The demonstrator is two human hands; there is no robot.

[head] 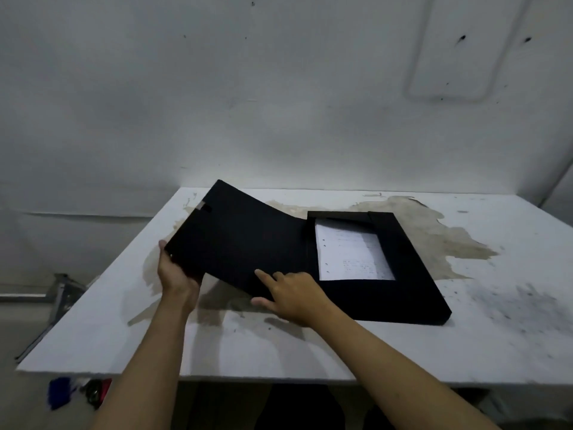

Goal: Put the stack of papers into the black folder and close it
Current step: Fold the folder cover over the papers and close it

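Note:
The black folder lies open on the white table. Its box half sits at the right, with inner flaps folded over the edges of the stack of papers, whose white printed top sheet shows in the middle. The folder's cover stands tilted up at the left, lifted off the table. My left hand grips the cover's left edge from below. My right hand rests on the cover's front edge, index finger stretched out on its black inner face and thumb under the edge.
The tabletop carries a large brownish stain behind and around the folder and dark smudges at the right. A grey-white wall stands right behind the table. Blue and red items lie on the floor below the table's front left corner.

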